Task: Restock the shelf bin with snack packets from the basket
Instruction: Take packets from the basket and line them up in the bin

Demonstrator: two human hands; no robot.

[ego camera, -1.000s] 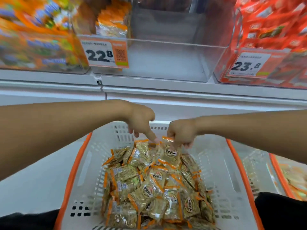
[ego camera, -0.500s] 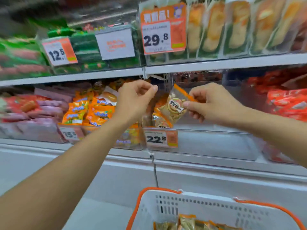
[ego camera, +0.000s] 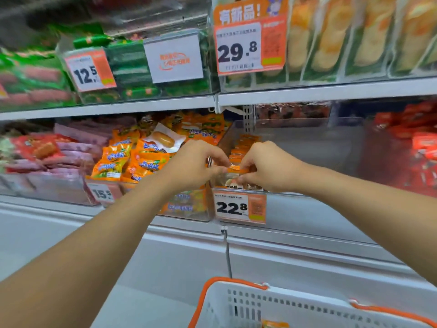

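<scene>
Head view: both my hands meet at frame centre, over the front left corner of the clear bin [ego camera: 307,147]. Left hand [ego camera: 194,165] and right hand [ego camera: 269,165] pinch one packet [ego camera: 236,172] between them, just above the 22.8 tag [ego camera: 240,207]. More packets are stacked behind it. Basket [ego camera: 272,304] sits bottom centre.

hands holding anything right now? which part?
Both hands, left hand and right hand, pinch one snack packet by its orange top edge, at the front of the clear shelf bin.
</scene>
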